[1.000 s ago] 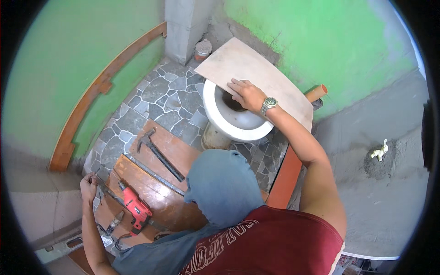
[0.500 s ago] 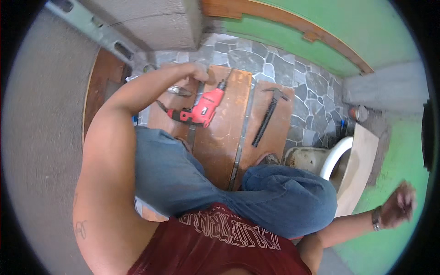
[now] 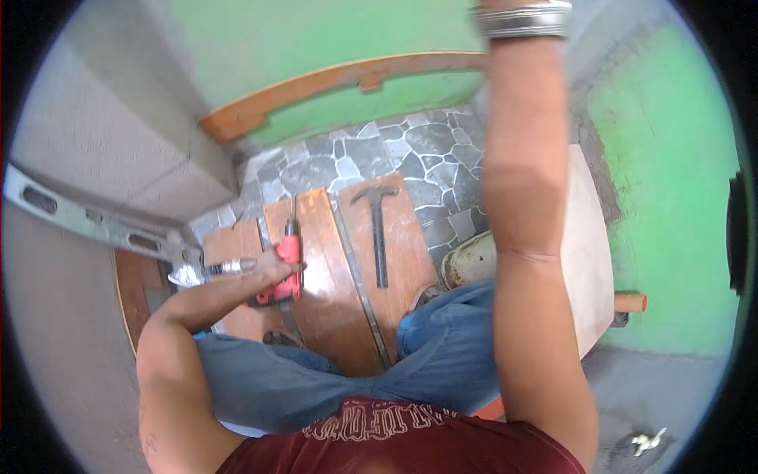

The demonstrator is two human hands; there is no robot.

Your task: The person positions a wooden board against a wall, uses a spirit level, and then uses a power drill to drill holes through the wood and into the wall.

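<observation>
My left hand is wrapped round the body of a red power drill, whose long bit points away from me. The drill lies over brown wooden boards in front of my knees. To the right of it a black claw hammer rests on another board, its head at the far end. My right forearm reaches straight up through the picture, a silver watch-like band at the wrist. Beyond that band the right hand is cut off by the upper edge, so its fingers do not show.
A grey spirit level leans along the wall at left. Near my left forearm lies a clear-and-silver object. A pale board stands at right beside a dirty cream basin. Patterned stone flooring runs to the green wall.
My left hand has come back from the boards' far end onto the drill, which has turned a little. My right arm has swung from low right to straight ahead. The view has shifted right.
</observation>
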